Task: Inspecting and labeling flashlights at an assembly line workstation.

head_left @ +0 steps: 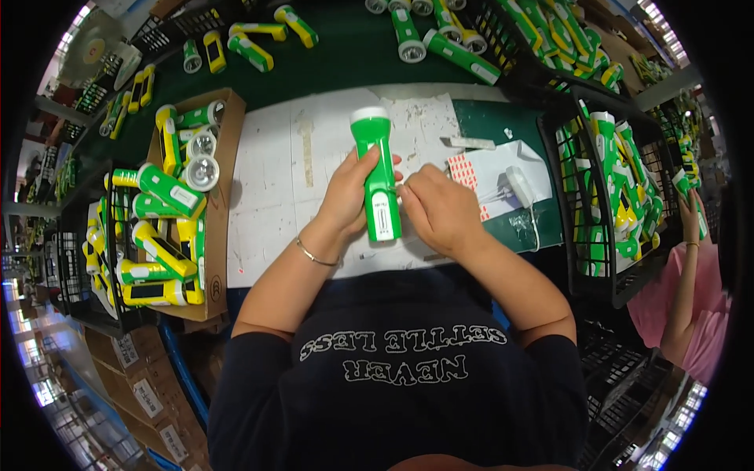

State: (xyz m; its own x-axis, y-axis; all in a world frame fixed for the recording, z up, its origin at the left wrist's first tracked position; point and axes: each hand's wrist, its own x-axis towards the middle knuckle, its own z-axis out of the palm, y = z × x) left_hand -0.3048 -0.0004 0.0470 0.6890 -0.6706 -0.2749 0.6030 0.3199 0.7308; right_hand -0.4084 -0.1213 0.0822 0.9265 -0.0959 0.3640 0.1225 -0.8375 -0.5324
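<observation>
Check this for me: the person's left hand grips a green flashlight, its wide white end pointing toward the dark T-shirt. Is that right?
Not quite: the wide white end points away from the dark T-shirt, as the head view shows. The left hand does grip the green flashlight.

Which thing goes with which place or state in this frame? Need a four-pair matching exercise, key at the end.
Column 1
1. Green plastic flashlight with a white head
2. Brown cardboard box
3. Thin silver-coloured bracelet
4. White boxy device with a cable

Column 2
A. Around the wearer's left wrist
B. Lying to the right of the right hand
C. Gripped in the left hand
D. Left of the left hand, holding green and yellow flashlights

Right pairs: 1-C, 2-D, 3-A, 4-B
</observation>
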